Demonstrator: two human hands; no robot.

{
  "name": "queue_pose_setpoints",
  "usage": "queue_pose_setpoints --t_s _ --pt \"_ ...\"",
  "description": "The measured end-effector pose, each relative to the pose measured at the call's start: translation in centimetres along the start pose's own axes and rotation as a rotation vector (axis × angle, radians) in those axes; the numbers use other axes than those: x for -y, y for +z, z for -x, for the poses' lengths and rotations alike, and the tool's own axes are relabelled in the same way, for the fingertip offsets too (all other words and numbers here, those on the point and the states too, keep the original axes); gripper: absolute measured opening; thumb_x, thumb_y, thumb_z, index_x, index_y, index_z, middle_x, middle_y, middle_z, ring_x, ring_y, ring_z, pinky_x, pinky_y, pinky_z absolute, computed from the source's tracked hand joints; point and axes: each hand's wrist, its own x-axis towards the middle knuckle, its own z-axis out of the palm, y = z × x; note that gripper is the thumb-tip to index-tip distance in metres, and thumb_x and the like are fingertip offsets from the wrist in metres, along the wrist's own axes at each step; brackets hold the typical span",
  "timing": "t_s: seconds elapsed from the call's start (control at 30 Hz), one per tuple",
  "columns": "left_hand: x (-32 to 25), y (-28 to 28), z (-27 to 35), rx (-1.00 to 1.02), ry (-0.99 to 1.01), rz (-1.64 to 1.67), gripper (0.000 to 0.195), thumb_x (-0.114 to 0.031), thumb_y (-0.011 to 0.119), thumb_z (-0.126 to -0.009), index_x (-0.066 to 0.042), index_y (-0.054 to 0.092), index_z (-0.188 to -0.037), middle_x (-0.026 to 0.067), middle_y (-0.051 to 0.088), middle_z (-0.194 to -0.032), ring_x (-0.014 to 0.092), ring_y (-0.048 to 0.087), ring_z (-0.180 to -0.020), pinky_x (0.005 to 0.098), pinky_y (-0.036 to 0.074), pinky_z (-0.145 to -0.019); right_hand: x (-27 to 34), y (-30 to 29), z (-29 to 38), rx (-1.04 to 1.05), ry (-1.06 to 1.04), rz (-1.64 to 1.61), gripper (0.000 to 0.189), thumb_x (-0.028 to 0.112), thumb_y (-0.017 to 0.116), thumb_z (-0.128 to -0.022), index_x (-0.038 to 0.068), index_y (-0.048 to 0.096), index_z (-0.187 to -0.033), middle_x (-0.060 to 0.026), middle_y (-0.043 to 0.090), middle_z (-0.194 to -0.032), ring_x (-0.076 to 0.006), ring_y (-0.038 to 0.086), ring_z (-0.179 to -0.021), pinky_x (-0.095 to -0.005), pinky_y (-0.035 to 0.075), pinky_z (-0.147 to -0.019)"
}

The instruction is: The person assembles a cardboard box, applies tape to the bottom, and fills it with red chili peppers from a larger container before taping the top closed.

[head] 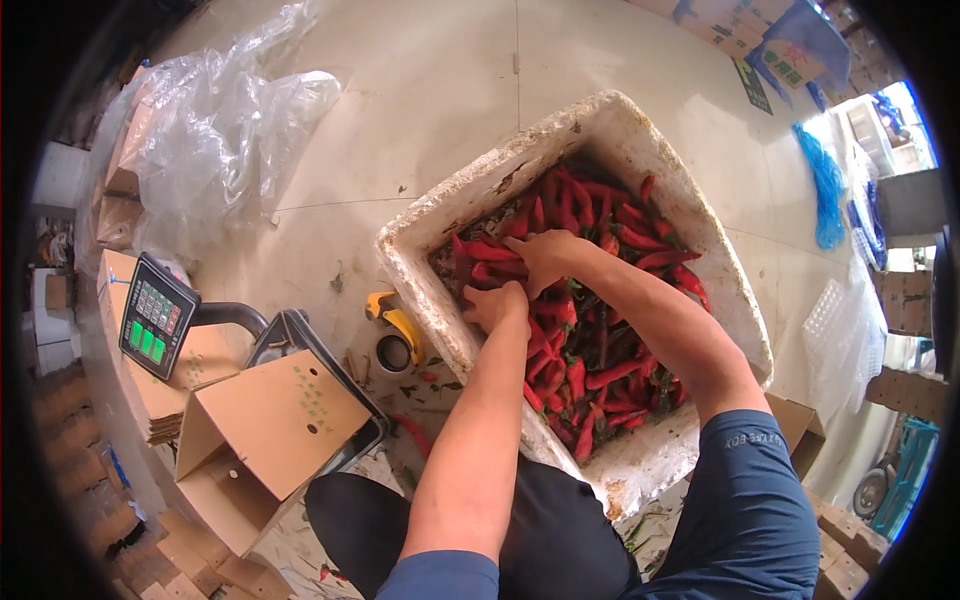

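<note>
A dirty white foam box (660, 142) stands on the floor before me, holding many red chili peppers (577, 375), with a few dark ones among them. Both my hands are inside it, near its left side. My left hand (501, 306) lies on the peppers by the left wall, fingers bent and partly hidden. Just above and right of it, touching or nearly so, my right hand (546, 259) reaches over the peppers with its forefinger stretched to the left. Whether either hand grips a pepper cannot be told.
Left of the foam box are a yellow tape dispenser (405, 324), an open cardboard box (285, 412) on a platform scale, and the scale's display (159, 315). Clear plastic sheeting (217, 142) lies at upper left. Blue netting (821, 187) and bubble wrap (844, 337) are at right. Leaf scraps litter the floor.
</note>
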Motion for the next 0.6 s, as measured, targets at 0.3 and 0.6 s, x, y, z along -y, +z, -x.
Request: queue_pose_setpoints --t_s 0.3,0.6 --pt "-1.5 -0.1 -1.5 -0.026 0.024 0.11 0.103 -0.012 0.067 -0.073 -0.016 0.011 -0.159 0.0164 0.019 -0.159 0.04 0.04 -0.137 0.0475 0.044 -0.106 -1.0 -1.7 -4.4 0.242 -0.027 -0.118 0.136 0.046 0.089 -0.055 0.0 0.01 -0.156 -0.0255 0.063 -0.126 -0.0337 0.062 -0.116 -0.0386 0.049 -0.096" --pt "0.7 -0.3 1.1 0.203 0.09 0.119 0.09 -0.008 0.059 -0.074 -0.006 0.018 -0.154 0.0174 0.015 -0.16 0.04 0.033 -0.142 0.0447 0.041 -0.111 -4.1 1.5 1.5 0.347 -0.241 -0.568 0.091 0.035 0.085 -0.065 0.003 0.047 -0.141 -0.0186 0.068 -0.12 -0.0259 0.064 -0.11 -0.0347 0.05 -0.092"
